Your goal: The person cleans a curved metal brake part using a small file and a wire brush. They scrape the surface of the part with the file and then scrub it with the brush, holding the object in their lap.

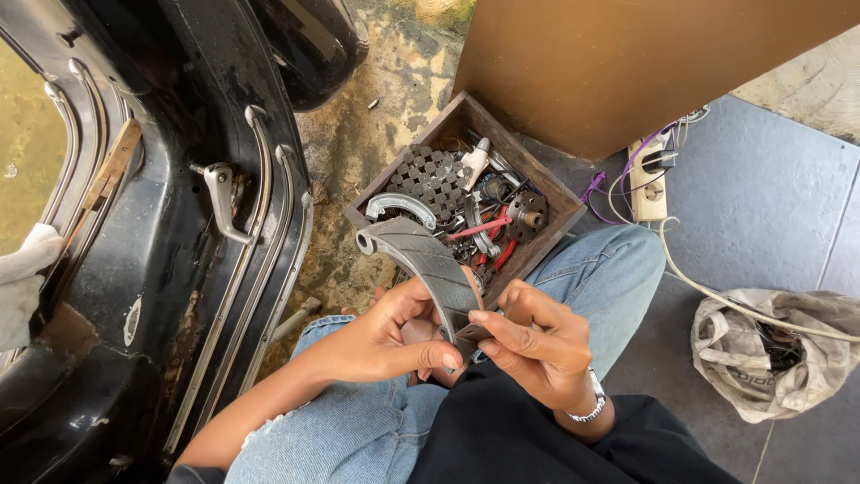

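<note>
— What's the ground like here?
— Split in two: rough, mottled concrete (376, 134) on the left, smooth grey floor tiles (761, 197) on the right, in soft daylight.
— And around it?
— A black car door (179, 269) with chrome trim strips fills the left side. A brown panel (627, 63) rises at the top, a power strip (649, 179) at its foot.

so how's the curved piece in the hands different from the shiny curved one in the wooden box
The dark grey curved shoe is held up by the left hand and right hand, while the shiny curved piece lies loose in the wooden box. The held one looks wider and matte, with diagonal grooves; the boxed one is slimmer and bright metal. Both are arc-shaped.
</note>
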